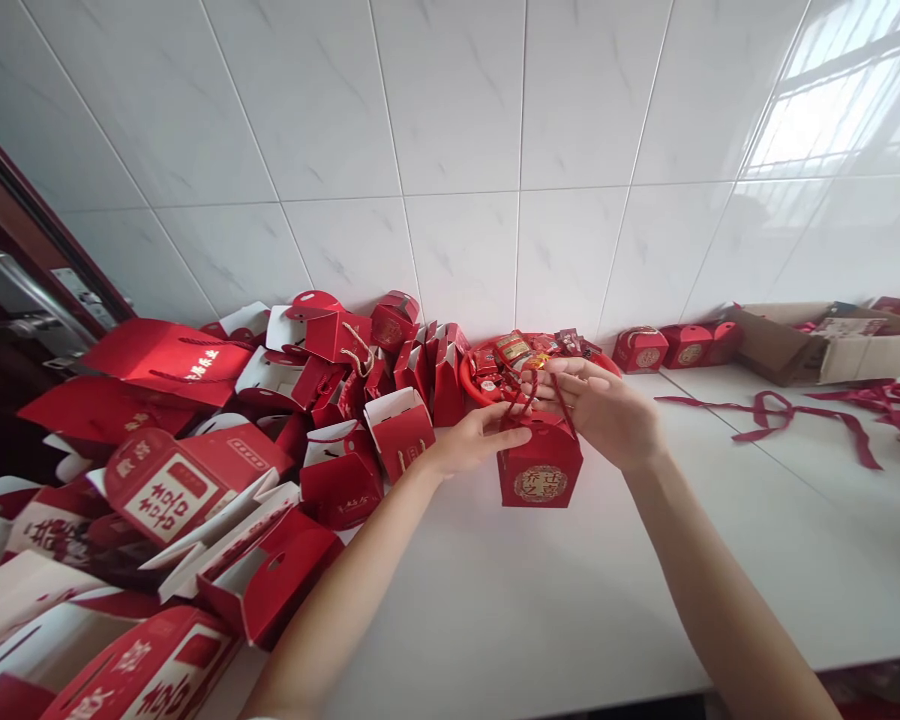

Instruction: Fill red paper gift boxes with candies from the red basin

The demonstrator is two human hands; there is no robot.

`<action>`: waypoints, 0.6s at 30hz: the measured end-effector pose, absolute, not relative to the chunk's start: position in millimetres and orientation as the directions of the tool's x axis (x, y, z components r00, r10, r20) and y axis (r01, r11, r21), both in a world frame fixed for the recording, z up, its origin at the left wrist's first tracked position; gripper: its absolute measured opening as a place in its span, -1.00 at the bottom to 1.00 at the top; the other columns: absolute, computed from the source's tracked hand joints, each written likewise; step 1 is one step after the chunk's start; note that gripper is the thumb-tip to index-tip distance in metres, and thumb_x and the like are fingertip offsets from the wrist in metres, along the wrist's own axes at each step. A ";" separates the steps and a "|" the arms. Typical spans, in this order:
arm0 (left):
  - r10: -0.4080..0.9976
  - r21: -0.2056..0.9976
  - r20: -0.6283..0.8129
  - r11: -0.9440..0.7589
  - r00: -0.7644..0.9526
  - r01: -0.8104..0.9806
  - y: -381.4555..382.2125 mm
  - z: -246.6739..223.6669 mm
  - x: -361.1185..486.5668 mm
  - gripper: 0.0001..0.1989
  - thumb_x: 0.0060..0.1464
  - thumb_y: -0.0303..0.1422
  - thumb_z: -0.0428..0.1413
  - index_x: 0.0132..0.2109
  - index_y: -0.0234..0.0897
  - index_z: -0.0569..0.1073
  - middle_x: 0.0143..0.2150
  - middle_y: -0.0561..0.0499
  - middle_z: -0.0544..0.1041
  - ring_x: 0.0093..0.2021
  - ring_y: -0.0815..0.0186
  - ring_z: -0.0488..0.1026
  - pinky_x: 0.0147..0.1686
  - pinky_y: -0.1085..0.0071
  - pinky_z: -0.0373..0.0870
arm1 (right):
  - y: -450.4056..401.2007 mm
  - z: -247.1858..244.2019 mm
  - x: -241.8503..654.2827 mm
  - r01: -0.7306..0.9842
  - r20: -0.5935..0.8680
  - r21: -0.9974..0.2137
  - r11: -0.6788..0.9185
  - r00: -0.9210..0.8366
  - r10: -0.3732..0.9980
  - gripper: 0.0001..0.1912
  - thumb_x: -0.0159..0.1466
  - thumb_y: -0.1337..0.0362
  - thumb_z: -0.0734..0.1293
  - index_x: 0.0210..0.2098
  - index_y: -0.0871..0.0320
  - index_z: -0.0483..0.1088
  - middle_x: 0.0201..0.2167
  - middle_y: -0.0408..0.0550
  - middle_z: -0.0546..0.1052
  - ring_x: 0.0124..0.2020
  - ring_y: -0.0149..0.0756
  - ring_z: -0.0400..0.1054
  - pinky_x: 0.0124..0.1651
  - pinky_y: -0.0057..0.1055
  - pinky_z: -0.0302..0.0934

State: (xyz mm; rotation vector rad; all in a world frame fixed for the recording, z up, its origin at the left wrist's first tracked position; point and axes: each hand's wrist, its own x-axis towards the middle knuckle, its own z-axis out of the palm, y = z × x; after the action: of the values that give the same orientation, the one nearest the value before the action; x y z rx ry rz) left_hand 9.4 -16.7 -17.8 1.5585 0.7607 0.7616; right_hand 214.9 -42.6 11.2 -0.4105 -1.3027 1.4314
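A small red gift box [541, 487] with a round gold emblem and dark red cord handles [562, 397] stands upright on the white tabletop in front of me. My left hand [474, 440] is closed at the box's upper left, thumb across its top edge and fingers at the cord. From the right, my right hand [607, 408] reaches over with fingers stretched through the raised cord, holding it up above the box; the fingertips are partly hidden. Just behind both hands sits a red round basin [471, 388] full of wrapped sweets [511, 348].
Many open red boxes [270, 570] are heaped along the left side. Three closed boxes [641, 350] line the wall at right, beside a cardboard carton [787, 350]. Dark red ribbons [772, 415] lie on the table [495, 620]. A door handle [15, 290] is at far left.
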 end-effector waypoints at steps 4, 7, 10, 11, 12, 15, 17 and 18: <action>0.855 0.994 0.104 -0.111 0.508 -0.017 -16.6 -16.5 10.0 -0.55 0.03 -0.04 0.27 -0.01 -0.20 0.57 0.08 -0.06 0.55 0.23 0.04 0.35 0.23 0.17 0.20 | -38.7 28.7 214.3 -0.405 0.409 -0.882 0.240 -0.408 0.816 -0.69 0.18 0.16 0.38 -0.10 0.10 0.49 -0.07 0.05 0.58 0.11 0.02 0.41 0.25 0.05 0.18; 0.880 0.996 0.092 -0.091 0.465 -0.024 -16.6 -15.9 9.6 -0.53 0.01 -0.02 0.27 -0.02 -0.21 0.55 0.06 -0.05 0.56 0.18 0.04 0.39 0.18 0.20 0.24 | -34.5 36.7 211.1 -0.369 0.391 -0.897 0.243 -0.407 0.825 -0.68 0.16 0.15 0.39 -0.11 0.11 0.49 -0.06 0.04 0.58 0.10 0.02 0.42 0.27 0.06 0.16; 0.886 0.996 0.078 -0.086 0.456 -0.002 -17.8 -13.3 9.6 -0.52 0.02 0.02 0.24 -0.04 -0.23 0.55 0.00 -0.05 0.58 0.15 0.05 0.41 0.16 0.20 0.25 | -30.9 39.4 206.3 -0.377 0.386 -0.896 0.234 -0.399 0.832 -0.64 0.14 0.12 0.41 -0.10 0.09 0.48 -0.05 0.04 0.57 0.12 0.03 0.40 0.27 0.06 0.16; 0.884 0.996 0.080 -0.093 0.461 0.006 -18.2 -12.4 9.7 -0.52 0.04 0.04 0.21 -0.05 -0.24 0.56 -0.02 -0.05 0.59 0.15 0.04 0.40 0.16 0.19 0.24 | -29.9 39.5 204.8 -0.383 0.388 -0.894 0.234 -0.399 0.831 -0.62 0.13 0.11 0.41 -0.08 0.09 0.48 -0.05 0.04 0.57 0.14 0.03 0.38 0.27 0.05 0.16; 0.881 0.995 0.083 -0.101 0.465 0.014 -18.5 -11.6 9.8 -0.52 0.07 0.05 0.19 -0.06 -0.24 0.56 -0.03 -0.04 0.59 0.17 0.04 0.39 0.17 0.19 0.24 | -29.1 39.5 203.5 -0.387 0.391 -0.892 0.234 -0.401 0.828 -0.60 0.13 0.10 0.41 -0.06 0.09 0.48 -0.04 0.04 0.57 0.16 0.03 0.37 0.27 0.04 0.16; 0.892 0.995 0.081 -0.099 0.445 0.018 -18.0 -11.6 9.7 -0.57 0.04 -0.04 0.24 -0.06 -0.23 0.56 -0.01 -0.03 0.58 0.19 0.04 0.37 0.18 0.19 0.22 | -26.7 38.6 201.8 -0.391 0.397 -0.890 0.232 -0.419 0.816 -0.55 0.13 0.08 0.40 -0.01 0.08 0.47 -0.01 0.04 0.56 0.20 0.04 0.32 0.30 0.04 0.13; 0.906 0.998 0.055 -0.067 0.419 0.014 -16.8 -13.2 9.4 -0.59 -0.04 -0.15 0.31 -0.05 -0.22 0.55 0.01 -0.04 0.57 0.17 0.05 0.39 0.17 0.19 0.24 | -25.2 37.6 202.3 -0.396 0.398 -0.890 0.225 -0.438 0.806 -0.53 0.13 0.07 0.39 0.00 0.08 0.47 0.00 0.03 0.56 0.20 0.04 0.32 0.31 0.04 0.12; 0.911 0.999 0.041 -0.049 0.411 0.010 -16.1 -14.1 9.3 -0.59 -0.06 -0.20 0.32 -0.05 -0.23 0.55 0.01 -0.05 0.57 0.15 0.05 0.41 0.16 0.19 0.25 | -24.5 37.0 202.8 -0.403 0.402 -0.888 0.221 -0.446 0.800 -0.53 0.13 0.07 0.39 0.01 0.08 0.47 0.00 0.03 0.56 0.20 0.04 0.33 0.31 0.04 0.11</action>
State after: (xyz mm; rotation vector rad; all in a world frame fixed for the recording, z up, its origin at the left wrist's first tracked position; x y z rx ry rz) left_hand 9.3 -16.1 -14.1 1.4278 0.8828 0.9130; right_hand 202.8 -24.5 37.0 -0.4000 -1.4527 1.4551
